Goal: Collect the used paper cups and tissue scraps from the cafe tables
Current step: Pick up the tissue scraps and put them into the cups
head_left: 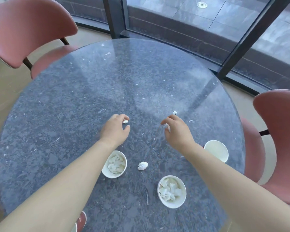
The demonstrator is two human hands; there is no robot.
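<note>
On the round dark stone table [70, 114], my left hand [115, 129] curls its index finger and thumb around a small tissue scrap [125, 121]. My right hand [176, 131] hovers with its fingers curled down over a pale bit of tissue [167, 126]. Another tiny scrap [174, 112] lies just beyond its fingertips. A crumpled tissue ball [142, 165] lies loose between my forearms. Two white paper cups [113, 176] [172, 205] stand near me, each filled with tissue. A third, empty cup [216, 150] stands by my right forearm.
A pink chair [23, 30] stands at the table's far left and another [283, 139] at its right. Dark window frames [117, 17] run behind the table. White flecks dot the tabletop. A red and white thing [81, 221] shows at the near edge.
</note>
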